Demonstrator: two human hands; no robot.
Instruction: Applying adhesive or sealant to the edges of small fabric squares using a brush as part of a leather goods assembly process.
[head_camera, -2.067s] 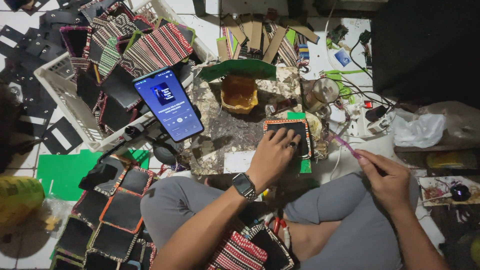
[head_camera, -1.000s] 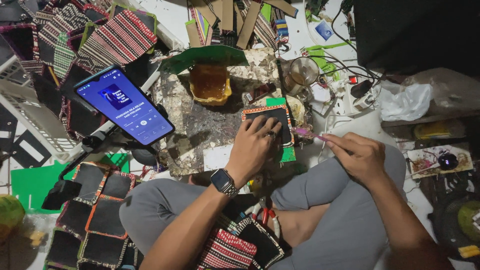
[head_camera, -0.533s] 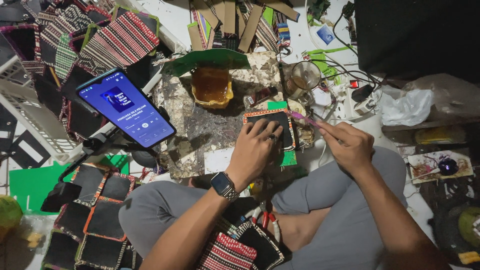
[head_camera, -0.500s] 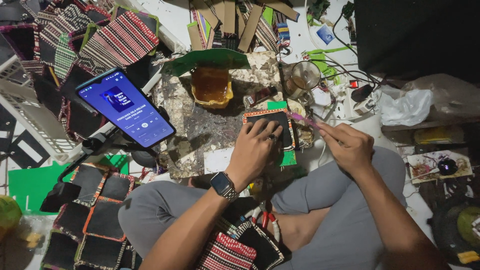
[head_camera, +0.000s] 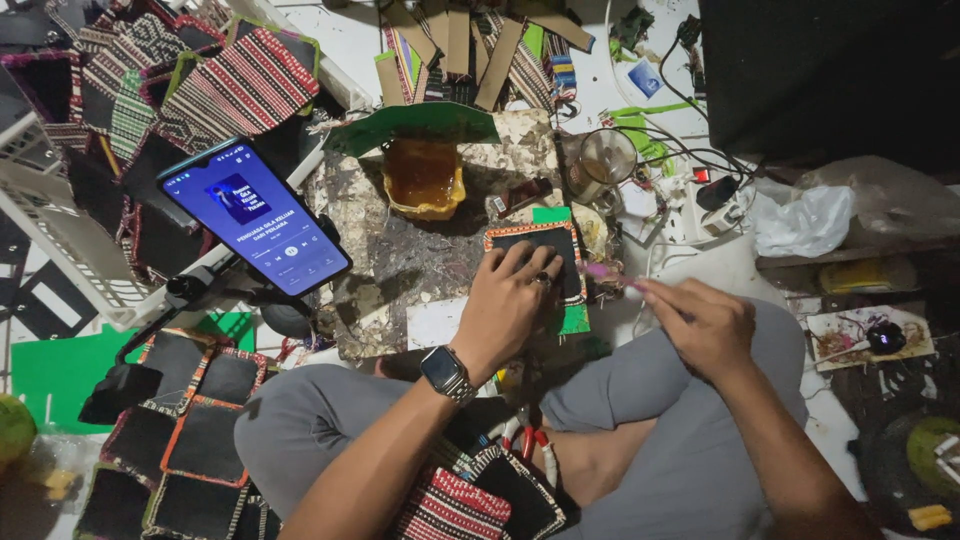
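Note:
My left hand (head_camera: 510, 305) presses flat on a black panel with a striped woven border (head_camera: 545, 250), which lies on a green sheet (head_camera: 572, 318) atop a stained work board (head_camera: 400, 265). A watch is on that wrist. My right hand (head_camera: 700, 322) pinches a thin pink brush (head_camera: 605, 271) whose tip rests at the panel's right edge. A yellow tub of amber glue (head_camera: 424, 180) stands at the back of the board, under a green card flap (head_camera: 415, 125).
A lit phone (head_camera: 255, 218) on a stand is at the left. Woven striped pieces fill a white basket (head_camera: 70, 255). Finished black panels (head_camera: 200, 410) lie by my left knee. A glass cup (head_camera: 603, 160), cables and plastic bags sit at right.
My right hand has come in from my right knee to the panel's right edge with the pink brush. My left hand has stayed on the panel. The view has shifted slightly.

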